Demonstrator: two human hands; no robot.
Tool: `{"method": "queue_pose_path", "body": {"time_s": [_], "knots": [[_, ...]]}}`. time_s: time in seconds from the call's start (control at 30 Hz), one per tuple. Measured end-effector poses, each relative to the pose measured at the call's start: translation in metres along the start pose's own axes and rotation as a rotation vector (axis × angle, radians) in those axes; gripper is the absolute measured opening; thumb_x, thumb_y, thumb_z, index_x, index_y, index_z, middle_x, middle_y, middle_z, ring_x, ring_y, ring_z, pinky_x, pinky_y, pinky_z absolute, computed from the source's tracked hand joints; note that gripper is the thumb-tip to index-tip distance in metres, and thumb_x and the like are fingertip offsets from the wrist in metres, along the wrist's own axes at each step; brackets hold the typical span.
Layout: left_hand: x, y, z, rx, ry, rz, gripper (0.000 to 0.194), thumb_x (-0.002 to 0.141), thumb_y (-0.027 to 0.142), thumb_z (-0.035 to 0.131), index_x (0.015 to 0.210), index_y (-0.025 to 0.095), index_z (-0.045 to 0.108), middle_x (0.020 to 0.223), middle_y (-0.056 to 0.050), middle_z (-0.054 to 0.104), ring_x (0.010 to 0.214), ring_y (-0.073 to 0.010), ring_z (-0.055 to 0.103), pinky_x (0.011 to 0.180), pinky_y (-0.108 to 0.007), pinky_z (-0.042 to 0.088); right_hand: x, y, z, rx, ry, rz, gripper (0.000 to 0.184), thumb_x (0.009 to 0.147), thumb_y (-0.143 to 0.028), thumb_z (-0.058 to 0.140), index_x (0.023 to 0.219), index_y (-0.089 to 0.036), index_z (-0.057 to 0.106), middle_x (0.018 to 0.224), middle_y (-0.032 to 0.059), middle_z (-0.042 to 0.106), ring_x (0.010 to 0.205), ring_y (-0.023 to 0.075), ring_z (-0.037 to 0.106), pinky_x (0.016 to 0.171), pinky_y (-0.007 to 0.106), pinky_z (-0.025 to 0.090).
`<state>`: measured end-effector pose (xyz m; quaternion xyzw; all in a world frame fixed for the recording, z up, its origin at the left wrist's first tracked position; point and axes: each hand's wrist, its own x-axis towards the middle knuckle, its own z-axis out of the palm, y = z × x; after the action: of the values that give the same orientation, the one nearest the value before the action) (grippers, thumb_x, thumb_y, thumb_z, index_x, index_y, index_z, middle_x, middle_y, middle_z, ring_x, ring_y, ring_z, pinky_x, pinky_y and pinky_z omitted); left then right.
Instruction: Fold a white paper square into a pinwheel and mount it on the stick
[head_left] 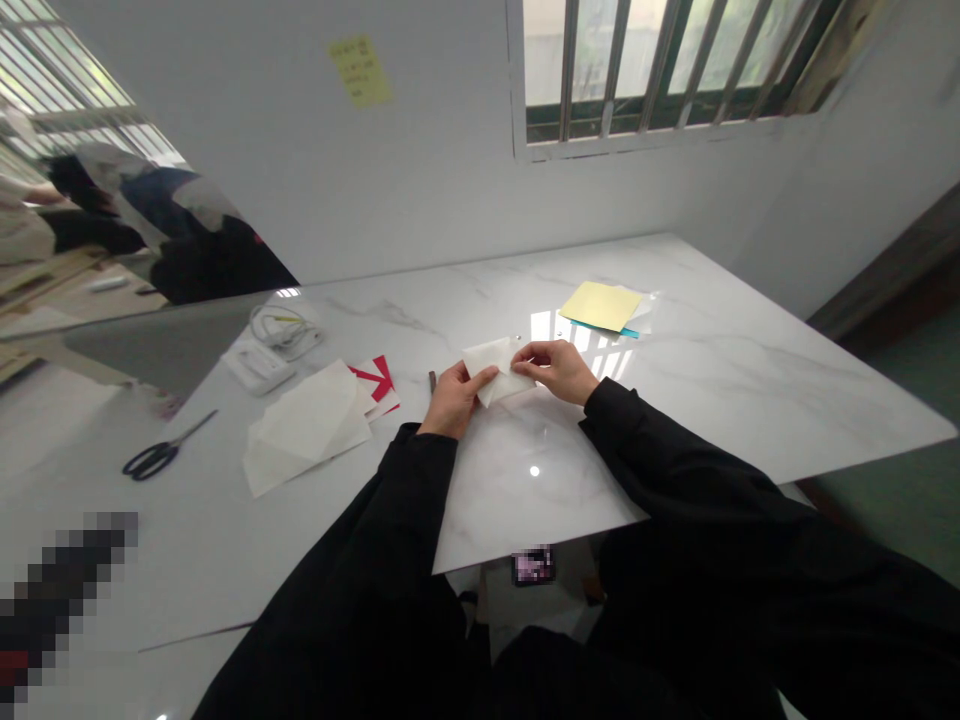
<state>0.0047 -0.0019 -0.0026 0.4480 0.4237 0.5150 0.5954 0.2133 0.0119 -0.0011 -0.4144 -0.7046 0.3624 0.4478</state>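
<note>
- Folded white paper (495, 368): thin, slightly translucent sheet doubled into an uneven shape, held between both hands over the middle of the table; contact with the surface cannot be determined.
- Left hand (454, 400): fingers closed on the paper's near left side, thumb lying across its upper face.
- Right hand (553, 370): fingers curled over the paper's right edge, pinching it with the thumb hidden from view.
- Black sleeves (675, 460): both cover the forearms to the wrists, with the cuffs just behind the hands.
- Marble-veined table top (750, 400): white with grey veining, bearing all the loose items listed below.
- Loose white sheets (304, 430): overlapping translucent paper lying well to the left of the hands.
- Red and white paper (377, 385): small pieces partly tucked under the edge of the loose white sheets.
- Small brown stick (433, 381): short item lying just beyond the left hand; its exact kind cannot be determined.
- Yellow paper (600, 305): flat sheet beyond the right hand, on top of a teal sheet (628, 333) and a white sheet (645, 312).
- Black-handled scissors (161, 450): closed, lying at the far left, with the blades pointing away from the person.
- White cable (281, 328): coiled beside a white box (259, 365), both beyond the scissors.
- Yellow sticky note (360, 70): attached to the wall, to the left of the barred window (645, 70).
</note>
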Motion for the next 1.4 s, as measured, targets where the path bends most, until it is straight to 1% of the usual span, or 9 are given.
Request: {"method": "queue_pose_path", "body": {"time_s": [0.17, 0.37, 0.5, 0.63, 0.87, 1.03, 1.23, 1.33, 1.4], "knots": [[-0.001, 0.002, 0.001, -0.011, -0.03, 0.018, 0.06, 0.062, 0.042, 0.098, 0.109, 0.012, 0.077, 0.11, -0.014, 0.08, 0.106, -0.0303, 0.074, 0.098, -0.044, 0.056, 0.001, 0.001, 0.0, -0.024, 0.006, -0.021, 0.023, 0.089, -0.042, 0.075, 0.088, -0.02, 0.081, 0.081, 0.0046, 0.077, 0.068, 0.018, 0.067, 0.068, 0.033, 0.052], [0.002, -0.004, -0.002, 0.036, 0.033, 0.021, 0.065, 0.058, 0.045, 0.099, 0.109, 0.011, 0.077, 0.106, -0.014, 0.081, 0.097, -0.0283, 0.075, 0.093, -0.042, 0.058, 0.001, 0.001, 0.001, -0.033, -0.021, -0.031, 0.019, 0.092, -0.038, 0.073, 0.09, -0.02, 0.079, 0.08, 0.0035, 0.076, 0.07, 0.0183, 0.067, 0.073, 0.034, 0.052], [0.003, -0.008, -0.004, 0.072, 0.051, 0.042, 0.065, 0.058, 0.047, 0.099, 0.108, 0.011, 0.078, 0.105, -0.014, 0.081, 0.095, -0.0283, 0.075, 0.092, -0.041, 0.057, 0.001, 0.003, 0.003, -0.01, -0.043, -0.048, 0.016, 0.091, -0.037, 0.074, 0.09, -0.022, 0.079, 0.091, 0.0043, 0.078, 0.081, 0.0193, 0.069, 0.084, 0.036, 0.054], [0.004, -0.009, -0.004, 0.09, 0.043, 0.05, 0.064, 0.059, 0.048, 0.098, 0.107, 0.011, 0.078, 0.104, -0.014, 0.081, 0.092, -0.0279, 0.075, 0.089, -0.04, 0.057, 0.001, 0.007, 0.007, -0.016, -0.024, -0.091, 0.012, 0.091, -0.033, 0.075, 0.089, -0.022, 0.079, 0.1, 0.0056, 0.077, 0.091, 0.0207, 0.069, 0.093, 0.038, 0.053], [0.004, -0.01, -0.002, 0.195, 0.052, 0.113, 0.064, 0.06, 0.05, 0.097, 0.106, 0.01, 0.078, 0.103, -0.012, 0.082, 0.092, -0.0262, 0.074, 0.086, -0.037, 0.058, 0.001, 0.011, 0.012, -0.064, -0.006, -0.112, 0.006, 0.092, -0.026, 0.075, 0.093, -0.021, 0.079, 0.1, 0.0055, 0.077, 0.095, 0.0202, 0.069, 0.092, 0.036, 0.052], [0.004, -0.008, -0.001, 0.22, 0.047, 0.129, 0.066, 0.061, 0.053, 0.097, 0.107, 0.01, 0.078, 0.103, -0.013, 0.082, 0.091, -0.0267, 0.074, 0.084, -0.037, 0.058, 0.0, 0.011, 0.013, -0.132, 0.005, -0.117, 0.005, 0.093, -0.023, 0.076, 0.093, -0.021, 0.081, 0.097, 0.0046, 0.077, 0.086, 0.0179, 0.066, 0.085, 0.033, 0.05], [0.004, -0.008, -0.001, 0.29, 0.0, 0.138, 0.064, 0.071, 0.054, 0.091, 0.115, 0.01, 0.076, 0.106, -0.013, 0.081, 0.092, -0.026, 0.074, 0.08, -0.033, 0.057, 0.0, 0.008, 0.012, -0.177, 0.035, -0.111, 0.004, 0.092, -0.022, 0.078, 0.093, -0.02, 0.082, 0.094, 0.0044, 0.076, 0.08, 0.0159, 0.062, 0.081, 0.031, 0.049], [0.006, -0.01, -0.001, 0.252, -0.025, 0.116, 0.062, 0.078, 0.056, 0.083, 0.12, 0.011, 0.074, 0.106, -0.012, 0.08, 0.092, -0.0258, 0.074, 0.078, -0.034, 0.058, 0.0, 0.008, 0.011, -0.172, 0.042, -0.102, 0.004, 0.091, -0.021, 0.077, 0.092, -0.02, 0.081, 0.094, 0.0046, 0.077, 0.08, 0.0161, 0.062, 0.081, 0.031, 0.049], [0.007, -0.011, -0.002, 0.24, -0.032, 0.103, 0.06, 0.078, 0.053, 0.081, 0.121, 0.012, 0.073, 0.106, -0.012, 0.08, 0.092, -0.0255, 0.074, 0.08, -0.035, 0.058, 0.001, 0.008, 0.01, -0.164, 0.041, -0.105, 0.004, 0.092, -0.021, 0.077, 0.092, -0.02, 0.081, 0.095, 0.0046, 0.077, 0.081, 0.0164, 0.063, 0.081, 0.031, 0.05]]}}
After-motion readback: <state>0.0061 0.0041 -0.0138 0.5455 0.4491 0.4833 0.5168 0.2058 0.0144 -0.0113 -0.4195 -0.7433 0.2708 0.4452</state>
